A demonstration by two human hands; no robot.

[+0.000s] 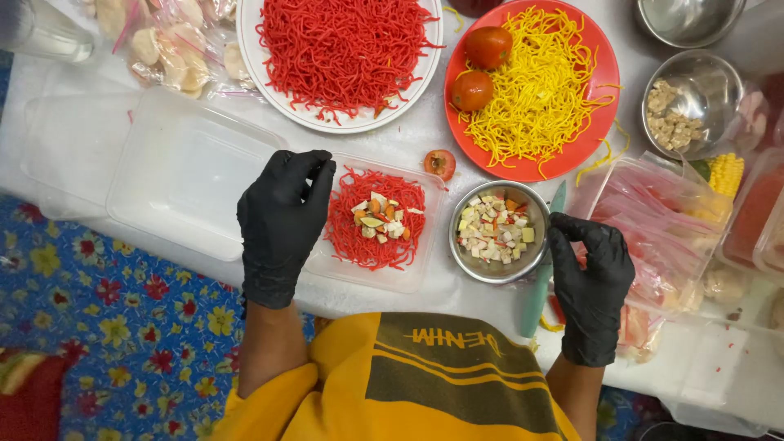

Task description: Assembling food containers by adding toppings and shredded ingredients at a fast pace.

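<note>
Two gloved hands: our left hand (282, 224) pinches at the tub (425, 214) edge, right hand (590, 278) (fingers curled) grips the bowl (459, 251) rim beside it.

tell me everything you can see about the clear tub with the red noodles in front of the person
The clear plastic tub is shallow and rectangular with rounded corners, lying flat and lidless on the white table. It holds a bed of red noodles topped with a small heap of diced pale and orange pieces. The left hand, in a black glove, rests at its left edge, fingers curled over the rim. A steel bowl sits just to its right.
</note>
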